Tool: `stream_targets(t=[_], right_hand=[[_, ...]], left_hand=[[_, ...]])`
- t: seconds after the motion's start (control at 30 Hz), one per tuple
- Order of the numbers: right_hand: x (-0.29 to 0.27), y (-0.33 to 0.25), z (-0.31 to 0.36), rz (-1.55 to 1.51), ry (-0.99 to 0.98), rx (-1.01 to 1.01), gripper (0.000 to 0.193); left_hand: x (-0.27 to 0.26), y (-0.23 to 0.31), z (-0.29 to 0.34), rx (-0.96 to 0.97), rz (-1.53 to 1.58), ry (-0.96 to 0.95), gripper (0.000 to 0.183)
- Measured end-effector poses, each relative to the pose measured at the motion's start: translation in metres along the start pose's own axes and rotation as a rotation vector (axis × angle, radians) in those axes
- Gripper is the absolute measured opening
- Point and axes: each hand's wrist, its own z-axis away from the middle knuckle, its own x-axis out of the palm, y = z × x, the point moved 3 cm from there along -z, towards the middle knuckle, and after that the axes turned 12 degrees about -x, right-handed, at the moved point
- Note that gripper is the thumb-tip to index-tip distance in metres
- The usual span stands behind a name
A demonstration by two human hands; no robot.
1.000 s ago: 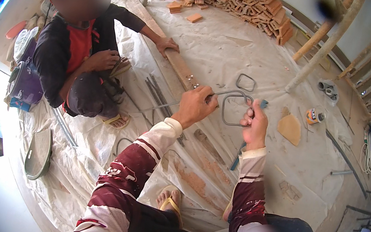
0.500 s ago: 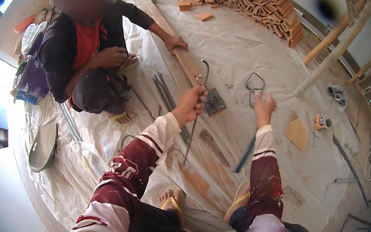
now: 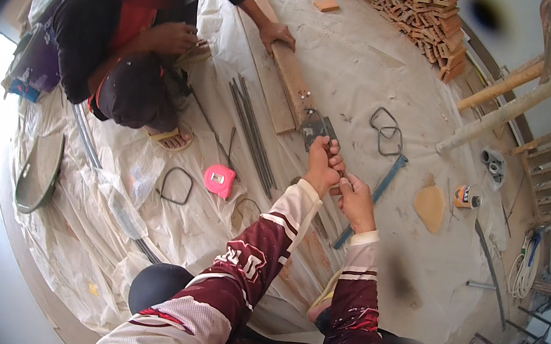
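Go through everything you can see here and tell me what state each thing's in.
Left hand: fingers curled, near the metal plate
Right hand: fingers curled, close to the left
Metal plate: at the plank's end
Steel rods: straight, side by side
Left wire loop: bent
Right wire loops: bent, overlapping
Tape measure: lying down
Bricks: piled, some loose
Whitish hose or cord: coiled

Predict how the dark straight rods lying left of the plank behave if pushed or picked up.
The rods look straight end to end, so probably stiff rather than floppy. No tie shows around them; pushed sideways, they'd likely roll or spread. The plastic sheet beneath is creased nearby, so ends could snag.
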Motion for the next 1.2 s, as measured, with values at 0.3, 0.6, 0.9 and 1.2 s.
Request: stream_targets(t=[0.3, 0.6, 0.9, 1.2], right_hand=[[0.016, -0.007, 0.0, 0.406, 0.155, -0.115, 0.028], [0.023, -0.023, -0.001, 0.518, 0.137, -0.143, 0.026], [0.033, 0.017, -0.002, 0.617, 0.186, -0.266, 0.025], [0.042, 0.026, -0.001, 0.624, 0.195, -0.279, 0.024]], left_hand=[[-0.001, 0.011, 0.0, -0.096, 0.015, 0.245, 0.019], [-0.011, 0.014, -0.005, -0.055, -0.01, 0.267, 0.021], [-0.014, 0.009, 0.0, 0.044, -0.215, 0.453, 0.028], [-0.035, -0.001, 0.01, 0.184, -0.446, 0.511, 0.03]])
